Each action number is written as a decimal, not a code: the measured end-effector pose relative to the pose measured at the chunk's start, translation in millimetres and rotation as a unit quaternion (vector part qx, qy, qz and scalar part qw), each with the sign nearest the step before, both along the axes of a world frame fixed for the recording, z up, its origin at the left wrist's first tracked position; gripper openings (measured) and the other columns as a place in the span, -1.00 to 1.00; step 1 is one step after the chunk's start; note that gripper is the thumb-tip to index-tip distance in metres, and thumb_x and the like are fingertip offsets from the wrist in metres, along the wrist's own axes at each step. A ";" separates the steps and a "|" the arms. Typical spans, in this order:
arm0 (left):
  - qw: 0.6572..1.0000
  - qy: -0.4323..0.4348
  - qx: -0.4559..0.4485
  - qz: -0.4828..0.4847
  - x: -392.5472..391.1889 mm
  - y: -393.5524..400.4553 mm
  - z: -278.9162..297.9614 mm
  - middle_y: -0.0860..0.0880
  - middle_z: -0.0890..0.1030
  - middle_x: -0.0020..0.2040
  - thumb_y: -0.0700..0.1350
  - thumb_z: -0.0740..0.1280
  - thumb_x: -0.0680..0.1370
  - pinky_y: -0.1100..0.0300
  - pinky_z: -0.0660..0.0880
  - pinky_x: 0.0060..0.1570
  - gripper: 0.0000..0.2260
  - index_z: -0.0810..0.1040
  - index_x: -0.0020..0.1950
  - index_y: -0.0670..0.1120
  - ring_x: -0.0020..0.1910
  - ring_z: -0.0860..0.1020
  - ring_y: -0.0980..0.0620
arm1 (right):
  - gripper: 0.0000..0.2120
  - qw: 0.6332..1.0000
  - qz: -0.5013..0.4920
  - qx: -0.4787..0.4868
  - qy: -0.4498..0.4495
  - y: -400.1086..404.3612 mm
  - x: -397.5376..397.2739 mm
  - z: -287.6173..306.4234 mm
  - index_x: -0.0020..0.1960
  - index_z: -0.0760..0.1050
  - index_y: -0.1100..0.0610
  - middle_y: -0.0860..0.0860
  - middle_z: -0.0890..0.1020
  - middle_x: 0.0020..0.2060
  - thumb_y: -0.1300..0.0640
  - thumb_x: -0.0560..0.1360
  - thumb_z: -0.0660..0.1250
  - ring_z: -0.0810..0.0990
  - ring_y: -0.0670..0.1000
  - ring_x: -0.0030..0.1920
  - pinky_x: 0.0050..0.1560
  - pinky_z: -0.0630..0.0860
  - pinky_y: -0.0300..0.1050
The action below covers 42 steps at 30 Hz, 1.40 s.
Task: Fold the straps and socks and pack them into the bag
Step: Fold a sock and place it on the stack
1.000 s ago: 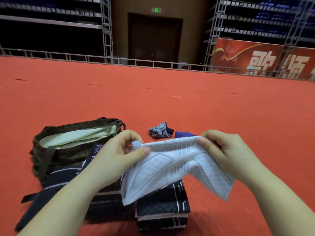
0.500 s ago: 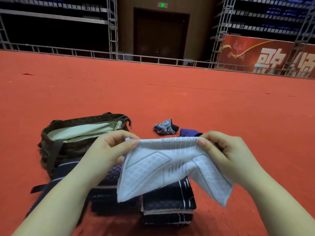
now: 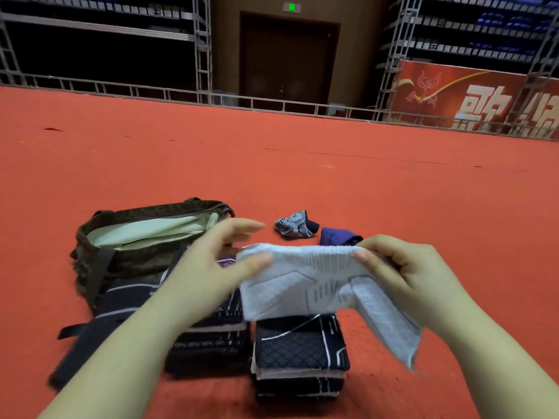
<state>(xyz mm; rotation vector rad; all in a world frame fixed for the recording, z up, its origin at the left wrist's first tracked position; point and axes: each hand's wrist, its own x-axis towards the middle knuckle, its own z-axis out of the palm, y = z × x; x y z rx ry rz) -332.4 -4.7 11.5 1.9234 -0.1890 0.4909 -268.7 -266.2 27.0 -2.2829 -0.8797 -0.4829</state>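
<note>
I see my right hand (image 3: pixel 405 276) pinching the white sock (image 3: pixel 314 285) above the folded stacks; my left hand (image 3: pixel 217 267), blurred, looks open. The unsupported left end could sag and spoil the fold.

Both forearms reach forward — right hand (image 3: pixel 405 276) pinches the white sock (image 3: pixel 314 282), left hand (image 3: pixel 211 267) fingers extended, thumb at its left edge.

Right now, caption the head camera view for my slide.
Both hands, left hand and right hand, hold a white sock above folded dark socks beside an open bag.
</note>
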 end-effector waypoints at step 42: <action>0.967 0.055 0.225 0.109 54.2 -106.2 45.0 0.11 0.52 -0.25 0.07 0.25 0.58 0.21 0.28 -0.35 -0.84 0.47 -0.15 0.05 -0.27 0.45 0.16 | -0.82 0.961 -0.210 0.167 0.063 -125.9 12.3 -20.6 -0.10 0.55 0.02 -0.16 0.62 -0.25 0.26 0.56 0.25 0.54 -0.34 -0.28 -0.28 0.37 -0.49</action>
